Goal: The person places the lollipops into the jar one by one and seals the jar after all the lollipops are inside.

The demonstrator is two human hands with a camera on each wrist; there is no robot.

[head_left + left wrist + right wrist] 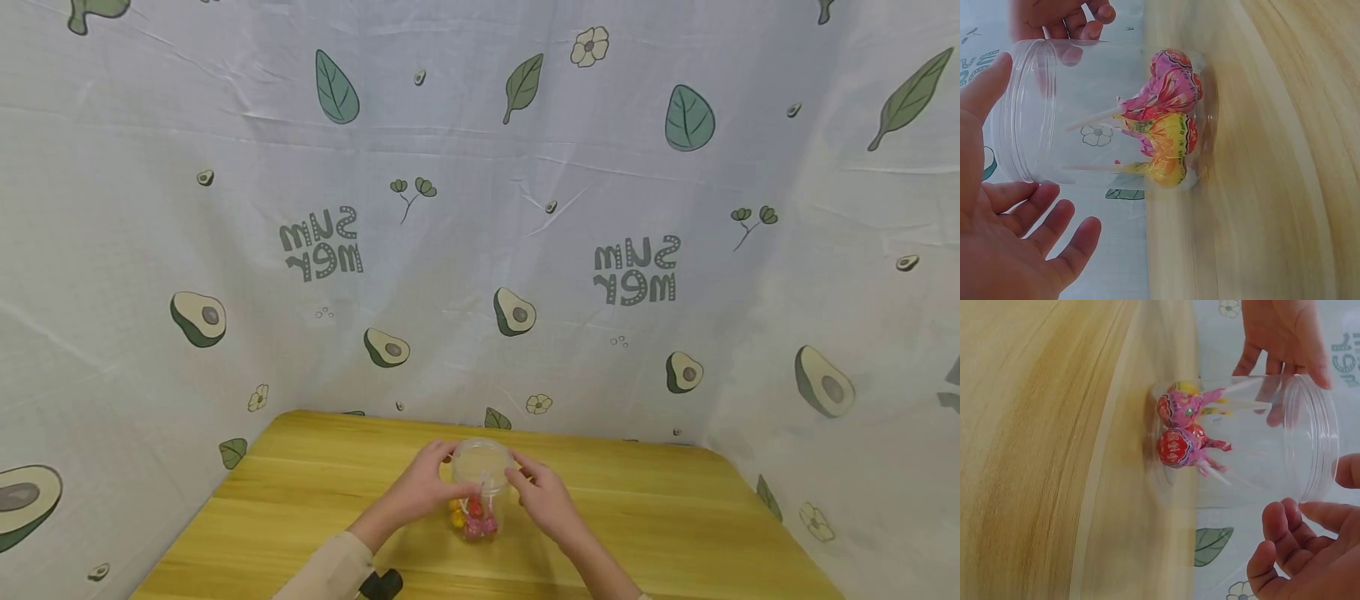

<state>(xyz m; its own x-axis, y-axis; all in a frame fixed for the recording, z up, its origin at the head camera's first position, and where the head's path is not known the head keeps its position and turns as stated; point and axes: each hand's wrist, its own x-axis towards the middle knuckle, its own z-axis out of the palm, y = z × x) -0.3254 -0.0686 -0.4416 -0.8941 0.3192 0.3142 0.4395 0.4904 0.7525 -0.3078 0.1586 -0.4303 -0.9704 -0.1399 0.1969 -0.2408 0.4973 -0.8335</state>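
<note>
A clear plastic jar (1094,75) stands upright on the wooden table, with a clear round lid (482,461) at its mouth. Several wrapped lollipops (477,521) lie heads down at the jar's bottom, in pink, red, yellow and orange wrappers, their white sticks slanting upward. My left hand (423,485) holds the lid's rim from the left between thumb and index finger, the other fingers spread beside the jar. From the right, my right hand (546,502) grips the rim with thumb and forefingers; its remaining fingers are bent, apart from the jar wall in the right wrist view.
The yellowish wooden table (637,517) spreads to both sides of the jar. A white curtain (450,275) printed with avocados, leaves and flowers hangs behind and around it. Near the left sleeve, a black object (381,585) shows at the bottom edge.
</note>
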